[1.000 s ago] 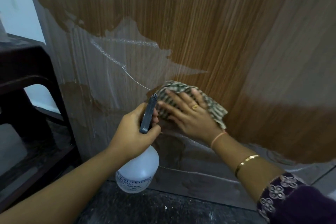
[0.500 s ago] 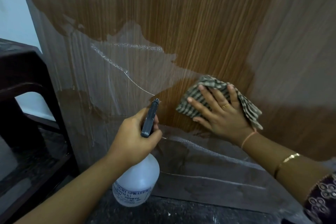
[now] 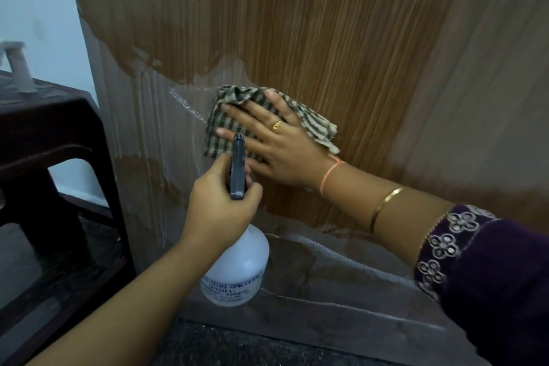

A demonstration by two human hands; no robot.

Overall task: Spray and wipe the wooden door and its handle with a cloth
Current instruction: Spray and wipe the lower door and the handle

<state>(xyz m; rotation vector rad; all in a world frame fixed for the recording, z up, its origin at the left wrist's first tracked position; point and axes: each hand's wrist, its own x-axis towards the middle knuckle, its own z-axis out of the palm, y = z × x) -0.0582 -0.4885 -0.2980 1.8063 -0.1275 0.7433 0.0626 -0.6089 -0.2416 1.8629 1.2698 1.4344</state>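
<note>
Wiping step: right hand point(image 3: 276, 142) flat, fingers spread, presses checked cloth point(image 3: 315, 125) on wooden door point(image 3: 326, 38), mid-panel. Left hand point(image 3: 219, 208) grips spray bottle point(image 3: 237, 270) near. Next: wipe wet left area; handle out of view.

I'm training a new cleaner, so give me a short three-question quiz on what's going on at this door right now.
1. True or false: the right hand presses the cloth flat against the door.
2. What does the left hand grip? A) a brush B) the bottle C) a sponge
3. In one word: is the door's handle in view?

Key: 1 true; 2 B; 3 no.
</note>
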